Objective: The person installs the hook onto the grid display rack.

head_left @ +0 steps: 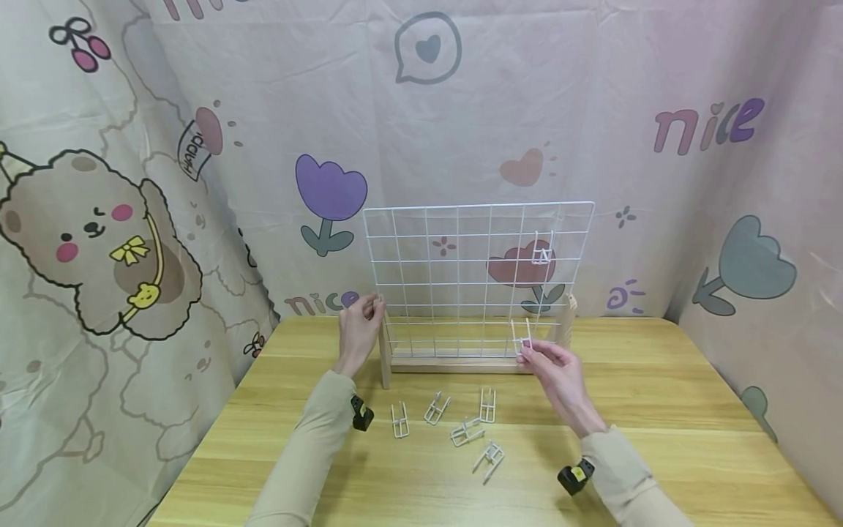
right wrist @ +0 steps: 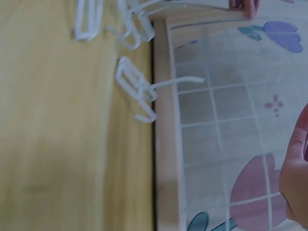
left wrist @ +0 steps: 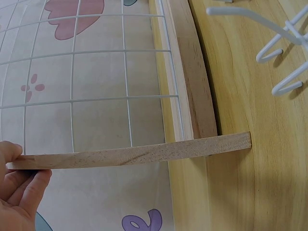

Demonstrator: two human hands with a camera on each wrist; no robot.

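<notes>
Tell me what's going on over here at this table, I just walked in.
Someone is working at a white wire grid panel that stands upright in a wooden stand. Their left grip pinches the top of the stand's left post, while their right grip pinches a white wire hook at the panel's lower right; whether it's attached there isn't clear. Another hook hangs at the panel's upper right, and five more hooks lie loose on the wood-grain table in front.

The beige-sleeved left arm [head_left: 301, 457] and matching right arm [head_left: 626, 472] extend forward. The bare left hand [head_left: 358, 331] and bare right hand [head_left: 560, 377] both pinch.
</notes>
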